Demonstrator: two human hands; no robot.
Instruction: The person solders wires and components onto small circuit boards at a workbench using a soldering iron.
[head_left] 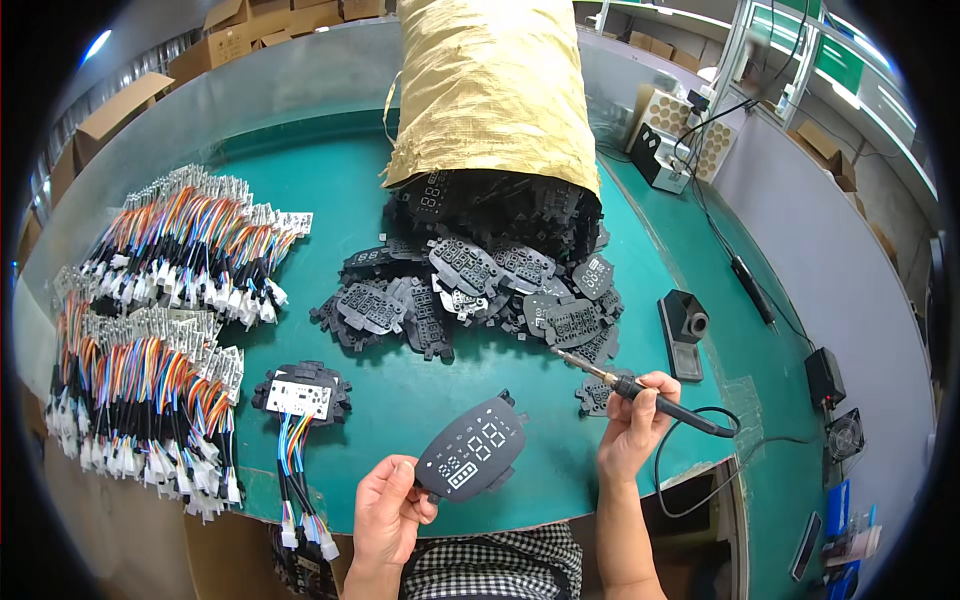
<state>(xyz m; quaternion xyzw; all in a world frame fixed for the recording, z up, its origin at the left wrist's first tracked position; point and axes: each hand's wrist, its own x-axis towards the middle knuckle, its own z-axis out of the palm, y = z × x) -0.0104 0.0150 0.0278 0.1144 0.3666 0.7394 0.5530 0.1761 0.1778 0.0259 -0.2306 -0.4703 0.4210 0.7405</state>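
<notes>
Pinched at its lower left edge, a black oval display panel (472, 447) with white segment cut-outs is in my left hand (392, 507), held above the near edge of the green table. My right hand (638, 420) grips a soldering iron (655, 400) by its dark handle, the metal tip pointing up and left toward the loose panels. To the left of the held panel lies another black panel with a white circuit board (300, 398) on it and coloured wires (293, 455) running toward me. A small black panel (594, 397) rests partly behind the iron.
A yellow woven sack (490, 90) spills a heap of black panels (470, 280) onto the table. Bundles of wired circuit boards (150, 380) cover the left side. At right are an iron stand (684, 335), a small fan (845, 434), a phone (806, 546) and a looping iron cord (660, 480).
</notes>
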